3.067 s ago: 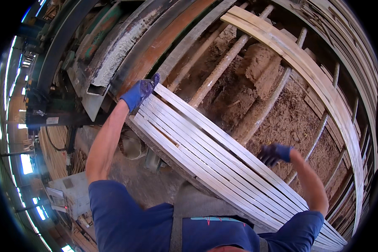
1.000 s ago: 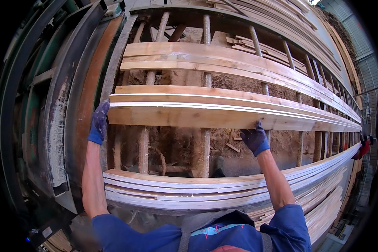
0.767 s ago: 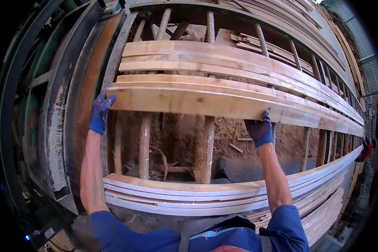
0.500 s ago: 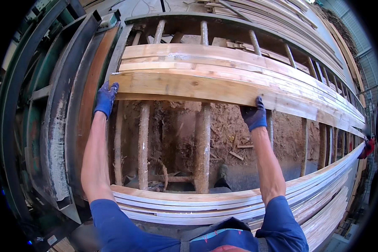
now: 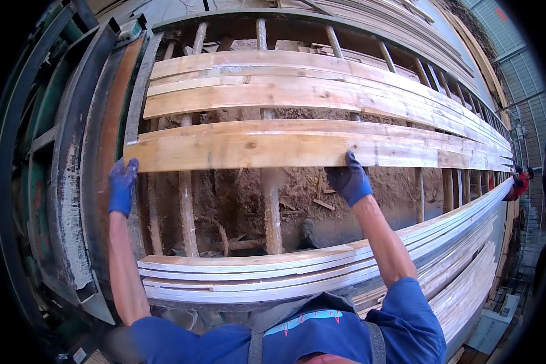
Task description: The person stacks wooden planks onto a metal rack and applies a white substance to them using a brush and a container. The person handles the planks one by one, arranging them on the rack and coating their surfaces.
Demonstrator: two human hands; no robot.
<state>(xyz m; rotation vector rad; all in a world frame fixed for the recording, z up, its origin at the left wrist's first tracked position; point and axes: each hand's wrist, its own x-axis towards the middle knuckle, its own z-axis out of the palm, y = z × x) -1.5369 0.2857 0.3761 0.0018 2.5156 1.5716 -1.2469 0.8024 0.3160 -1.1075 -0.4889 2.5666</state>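
at the left edge of the rack, the left grip clasps a board by its end; the right grip holds its near edge.

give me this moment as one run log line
left grip: on left end of board | right grip: on its near edge | below: bars | nearer body: stack | far right: co-worker's red glove

Long, pale wooden board, held with broad face showing.
Runs crosswise over the barred frame, left end at its left edge; bears a small knot, with a second board just beyond.
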